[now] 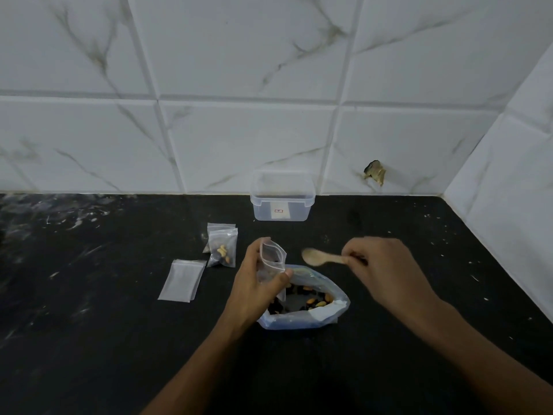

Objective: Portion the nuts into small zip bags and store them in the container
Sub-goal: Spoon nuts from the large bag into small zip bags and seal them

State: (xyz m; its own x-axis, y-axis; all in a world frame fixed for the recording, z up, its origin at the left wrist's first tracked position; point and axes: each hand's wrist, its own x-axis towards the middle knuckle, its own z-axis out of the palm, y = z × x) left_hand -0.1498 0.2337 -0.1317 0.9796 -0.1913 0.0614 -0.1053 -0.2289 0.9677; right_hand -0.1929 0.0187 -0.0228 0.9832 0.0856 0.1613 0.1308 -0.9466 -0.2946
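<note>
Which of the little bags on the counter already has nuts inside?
The small bag standing left of the left hand has nuts in it. The flat bag lying further left looks empty, and the one behind it is mostly hidden.

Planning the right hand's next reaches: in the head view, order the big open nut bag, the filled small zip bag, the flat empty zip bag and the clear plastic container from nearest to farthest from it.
From the right hand:
1. Big open nut bag, just below it.
2. Clear plastic container, by the wall.
3. Filled small zip bag, left.
4. Flat empty zip bag, farthest left.

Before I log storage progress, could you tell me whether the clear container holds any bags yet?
Empty: the container shows only a label through its walls.
</note>
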